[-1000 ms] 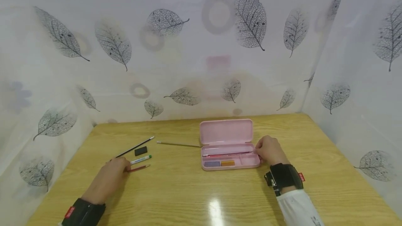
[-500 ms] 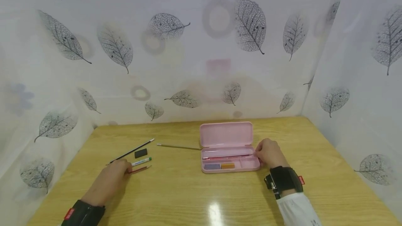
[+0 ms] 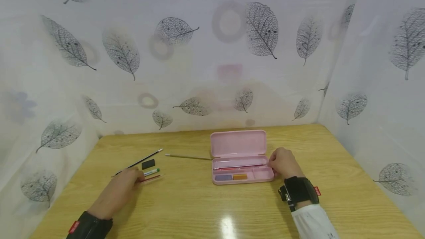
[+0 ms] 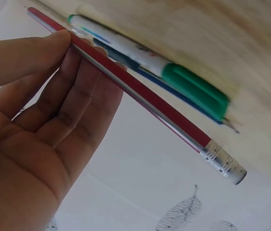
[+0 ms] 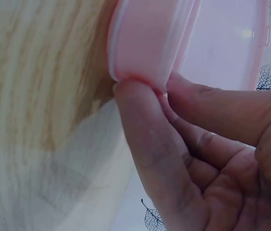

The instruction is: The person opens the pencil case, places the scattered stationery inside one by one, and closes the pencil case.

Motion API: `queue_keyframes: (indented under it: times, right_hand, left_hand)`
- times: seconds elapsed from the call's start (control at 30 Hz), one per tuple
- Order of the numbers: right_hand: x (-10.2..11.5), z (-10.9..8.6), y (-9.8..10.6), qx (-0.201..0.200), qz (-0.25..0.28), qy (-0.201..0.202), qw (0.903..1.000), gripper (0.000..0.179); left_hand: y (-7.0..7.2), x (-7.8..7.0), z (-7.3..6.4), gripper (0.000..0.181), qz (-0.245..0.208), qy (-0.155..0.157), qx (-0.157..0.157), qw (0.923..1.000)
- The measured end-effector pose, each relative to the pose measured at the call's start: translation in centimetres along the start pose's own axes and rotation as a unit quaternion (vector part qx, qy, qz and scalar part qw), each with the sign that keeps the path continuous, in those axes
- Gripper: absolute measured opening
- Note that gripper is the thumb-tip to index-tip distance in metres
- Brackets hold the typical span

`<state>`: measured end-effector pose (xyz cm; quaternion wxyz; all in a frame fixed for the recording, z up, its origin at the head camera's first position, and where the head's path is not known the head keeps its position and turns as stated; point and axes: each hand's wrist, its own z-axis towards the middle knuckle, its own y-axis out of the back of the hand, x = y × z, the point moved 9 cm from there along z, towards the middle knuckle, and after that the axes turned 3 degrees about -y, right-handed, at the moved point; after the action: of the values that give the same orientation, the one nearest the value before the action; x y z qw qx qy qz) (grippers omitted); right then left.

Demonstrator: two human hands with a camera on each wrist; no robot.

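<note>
Near the left side of the table, my left hand (image 3: 117,187) pinches a red pencil (image 4: 140,96) between thumb and fingers; its white eraser end shows in the left wrist view. Just behind that pencil lies a white marker with a green cap (image 4: 193,86). My right hand (image 3: 285,162) grips the right end of an open pink pencil case (image 3: 238,144), thumb at the rim and forefinger low on the outer wall. Inside the case are a pinkish-red pencil (image 3: 237,167), a purple-grey block (image 3: 223,177) and an orange block (image 3: 239,176).
A black eraser (image 3: 148,164) and a dark pencil (image 3: 142,160) lie beyond my left hand. An olive pencil (image 3: 188,156) points at the case's left side. Leaf-patterned sheeting (image 3: 199,65) encloses the wooden table (image 3: 186,209) at the back and sides.
My left hand has shifted slightly to the right with the red pencil, now overlapping more of the marker. My right hand keeps its hold on the case, and the head view has tilted slightly upward.
</note>
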<state>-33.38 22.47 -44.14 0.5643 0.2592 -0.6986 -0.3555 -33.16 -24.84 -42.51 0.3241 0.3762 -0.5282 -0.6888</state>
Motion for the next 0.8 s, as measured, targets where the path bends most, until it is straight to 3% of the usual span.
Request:
queue_keyframes:
  times: [0.27,0.53,0.8]
  right_hand:
    - [-0.1,0.1,-0.1,0.004,-0.007,-0.002,1.0,0.012]
    - [-0.2,0.0,0.0,0.009,-0.008,-0.012,0.9999,0.011]
    - [0.2,-0.1,0.1,0.008,-0.01,-0.01,0.9999,0.011]
  left_hand:
    - [1.5,-3.3,2.3,0.016,0.007,-0.046,-0.02,0.9987]
    - [2.0,-6.8,5.1,0.012,0.008,-0.085,-0.028,0.9959]
    - [3.3,-10.9,7.4,0.01,-0.001,-0.124,-0.057,0.9906]
